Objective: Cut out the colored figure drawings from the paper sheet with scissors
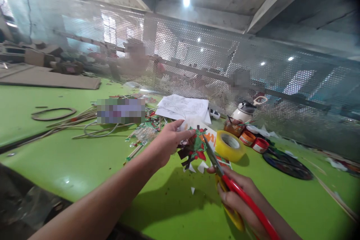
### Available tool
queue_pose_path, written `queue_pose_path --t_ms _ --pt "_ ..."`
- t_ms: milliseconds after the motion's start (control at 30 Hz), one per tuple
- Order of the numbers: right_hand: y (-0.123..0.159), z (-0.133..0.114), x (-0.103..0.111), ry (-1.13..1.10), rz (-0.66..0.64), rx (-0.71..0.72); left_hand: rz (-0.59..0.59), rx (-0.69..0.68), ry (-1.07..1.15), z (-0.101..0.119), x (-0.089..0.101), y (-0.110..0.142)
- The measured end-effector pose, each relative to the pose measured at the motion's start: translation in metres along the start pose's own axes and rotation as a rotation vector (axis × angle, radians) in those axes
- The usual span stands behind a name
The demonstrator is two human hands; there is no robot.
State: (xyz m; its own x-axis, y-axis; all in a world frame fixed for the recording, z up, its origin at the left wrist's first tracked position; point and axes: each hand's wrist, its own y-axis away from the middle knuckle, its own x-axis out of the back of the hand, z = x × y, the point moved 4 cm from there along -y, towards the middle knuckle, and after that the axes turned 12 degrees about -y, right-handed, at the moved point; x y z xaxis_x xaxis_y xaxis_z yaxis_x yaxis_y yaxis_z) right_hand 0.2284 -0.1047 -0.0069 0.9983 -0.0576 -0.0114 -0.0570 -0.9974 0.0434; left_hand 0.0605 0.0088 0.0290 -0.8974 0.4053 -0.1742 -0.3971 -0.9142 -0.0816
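Observation:
My left hand pinches a painted paper cutout in green, red and black, holding it above the table with its index finger along the top. In my right hand are scissors with one red and one yellow handle. Their blades point up and away from me and lie against the right edge of the cutout. Small white paper scraps lie on the table below it. A thick roll of yellow tape sits just beyond the scissors.
On the green table, white drawing sheets lie ahead. Paint jars, a dark palette and a white bottle stand right. Thin sticks and wrapped bits lie left. A perforated metal screen closes off the back.

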Motion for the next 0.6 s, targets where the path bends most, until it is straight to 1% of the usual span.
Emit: queue_pose_path --t_ms 100,167,233,333,467,600 --pt "-0.004 0.003 0.003 0.091 0.024 -0.024 -0.004 0.008 -0.014 -0.001 0.0 0.0" --pt "-0.007 0.006 0.006 0.097 0.043 -0.042 -0.014 0.026 0.008 -0.003 -0.001 -0.001" --pt "-0.01 0.007 0.008 0.048 0.01 -0.024 -0.033 0.054 0.039 -0.005 -0.001 -0.001" --pt "-0.009 0.003 0.008 -0.039 -0.058 0.042 -0.062 0.097 0.07 -0.009 -0.002 -0.002" --pt "-0.005 -0.002 0.007 -0.107 -0.094 0.094 -0.123 0.135 0.065 -0.014 -0.007 0.001" --pt "-0.004 -0.002 0.005 -0.195 -0.111 0.085 -0.162 0.157 0.06 -0.014 -0.013 0.006"
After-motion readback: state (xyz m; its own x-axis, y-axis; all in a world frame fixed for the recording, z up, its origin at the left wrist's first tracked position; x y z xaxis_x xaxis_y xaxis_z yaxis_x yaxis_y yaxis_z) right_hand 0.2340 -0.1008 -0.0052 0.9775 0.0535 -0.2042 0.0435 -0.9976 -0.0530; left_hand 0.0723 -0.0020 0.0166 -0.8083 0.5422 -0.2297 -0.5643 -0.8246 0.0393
